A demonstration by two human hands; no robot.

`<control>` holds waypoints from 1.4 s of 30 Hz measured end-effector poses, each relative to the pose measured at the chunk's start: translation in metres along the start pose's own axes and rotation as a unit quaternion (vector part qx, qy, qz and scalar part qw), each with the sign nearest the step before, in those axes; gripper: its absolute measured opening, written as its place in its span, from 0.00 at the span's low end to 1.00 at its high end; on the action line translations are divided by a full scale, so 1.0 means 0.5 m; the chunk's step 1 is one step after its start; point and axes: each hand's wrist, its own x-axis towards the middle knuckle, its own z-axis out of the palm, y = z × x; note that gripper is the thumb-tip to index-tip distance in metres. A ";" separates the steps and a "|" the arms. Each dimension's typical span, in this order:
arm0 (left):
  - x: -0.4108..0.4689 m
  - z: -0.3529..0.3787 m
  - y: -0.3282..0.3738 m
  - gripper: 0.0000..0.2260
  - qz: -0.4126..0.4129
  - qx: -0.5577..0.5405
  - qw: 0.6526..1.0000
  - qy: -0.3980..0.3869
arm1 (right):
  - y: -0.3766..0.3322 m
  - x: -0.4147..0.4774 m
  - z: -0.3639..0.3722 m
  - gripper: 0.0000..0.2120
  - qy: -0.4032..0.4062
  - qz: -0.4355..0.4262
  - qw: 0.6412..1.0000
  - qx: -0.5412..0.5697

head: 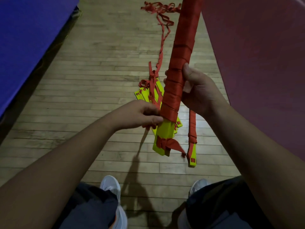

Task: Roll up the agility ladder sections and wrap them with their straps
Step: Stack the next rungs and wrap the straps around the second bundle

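The grip of the right hand (196,90) is clamped on the wrapped bundle (181,47), the thumb on the near side and the fingers curled round the far side, about at the middle of its length. The grip of the left hand (140,114) is together in a pinch on the red strap (168,111), at the lowest turn of the wrapping. The bundle is held in the air, tilted, with its upper end going out of the picture at the top. Its lower end shows bare yellow rungs (162,134), and a red knot (166,143) is tied across them. Below, on the wooden floor (99,63), lies a second wrapped section (192,129), just beside the held one in the picture. Behind the hands there is a loose pile of rungs (143,94), and from it a loose strap (162,47) runs away to a tangle (158,7). A blue mat (24,38) lies at the left, a dark red mat (255,63) at the right. Two white shoes (110,185) are seen at the bottom.
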 end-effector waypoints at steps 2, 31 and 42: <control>-0.002 -0.001 -0.005 0.10 -0.015 0.055 0.998 0.032 | 0.005 0.004 -0.002 0.12 0.033 -0.010 0.999 -0.031; 0.003 0.031 0.030 0.17 0.063 -0.262 0.962 0.034 | 0.010 0.009 -0.009 0.26 -0.062 0.059 0.969 0.230; -0.007 0.007 0.006 0.13 -0.025 0.077 0.995 0.053 | -0.008 0.013 -0.028 0.11 0.040 -0.004 0.999 -0.008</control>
